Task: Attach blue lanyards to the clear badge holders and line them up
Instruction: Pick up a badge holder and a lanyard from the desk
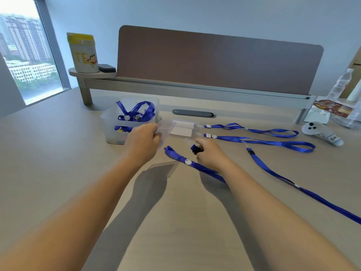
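My left hand (143, 140) holds a clear badge holder (166, 129) above the table, pinched at its left edge. My right hand (210, 153) grips the black clip end (196, 149) of a blue lanyard (273, 173) that trails across the table to the right edge. Two badge holders (182, 128) with white inserts lie side by side behind my hands. Each is joined to a blue lanyard (254, 130) stretched to the right.
A translucent bin (113, 122) with more blue lanyards stands at the left of my hands. A white controller (320, 133), a water bottle (340, 85) and packets sit at the right. A desk divider (214, 61) runs along the back.
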Tool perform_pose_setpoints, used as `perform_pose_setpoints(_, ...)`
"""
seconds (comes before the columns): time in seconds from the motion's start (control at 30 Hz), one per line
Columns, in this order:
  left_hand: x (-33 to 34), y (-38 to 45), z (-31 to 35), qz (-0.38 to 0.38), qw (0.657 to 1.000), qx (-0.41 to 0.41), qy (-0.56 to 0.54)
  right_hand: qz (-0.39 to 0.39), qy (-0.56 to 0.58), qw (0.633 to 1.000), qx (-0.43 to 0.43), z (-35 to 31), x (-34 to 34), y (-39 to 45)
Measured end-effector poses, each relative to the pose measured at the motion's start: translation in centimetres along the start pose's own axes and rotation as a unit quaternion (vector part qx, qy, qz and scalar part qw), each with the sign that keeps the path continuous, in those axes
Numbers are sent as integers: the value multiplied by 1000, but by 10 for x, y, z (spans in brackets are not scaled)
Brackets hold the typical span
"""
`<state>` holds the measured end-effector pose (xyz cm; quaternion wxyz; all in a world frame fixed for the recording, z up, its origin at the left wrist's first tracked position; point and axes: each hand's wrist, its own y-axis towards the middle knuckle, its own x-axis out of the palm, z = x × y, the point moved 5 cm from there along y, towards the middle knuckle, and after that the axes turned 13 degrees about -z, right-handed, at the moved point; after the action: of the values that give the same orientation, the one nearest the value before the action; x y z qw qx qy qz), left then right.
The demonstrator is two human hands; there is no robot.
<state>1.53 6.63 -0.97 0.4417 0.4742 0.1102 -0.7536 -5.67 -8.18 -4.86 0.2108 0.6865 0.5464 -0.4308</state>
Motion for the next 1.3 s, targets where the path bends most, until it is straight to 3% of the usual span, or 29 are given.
perform_pose_setpoints(0.13, -1, 1, -13, -20, 1000, -13, -10, -54, -76, 996, 11, 8, 20, 15)
perform_pose_setpoints(0.23, 0, 0, -22, -22, 1000, -15, -14, -37, -122, 991, 29, 12, 21, 19)
perform_pose_setpoints(0.37, 0, -1, -24, -19, 999, -10, -24, -86, -133, 987, 40, 8, 23, 17)
perform_pose_setpoints(0.57, -5, -8, -27, -19, 999, -11, -30, -54, -69, 994, 67, 8, 22, 9)
perform_pose_setpoints(0.67, -14, -11, -37, -12, 999, -35, -29, -85, -72, 988, 105, 8, 24, 12)
perform_pose_setpoints(0.77, -28, -12, -50, 7, 996, -71, -59, -69, -66, 992, 88, -9, 14, 15)
perform_pose_setpoints(0.97, -59, -6, -77, 45, 983, -128, -125, 85, 124, 988, -41, -79, -37, 24)
perform_pose_setpoints(1.17, -79, 4, -110, 62, 972, -155, -165, 137, 349, 918, -130, -137, -60, 61)
perform_pose_setpoints(1.3, -88, 13, -125, 70, 968, -156, -181, 186, 428, 872, -145, -158, -59, 90)
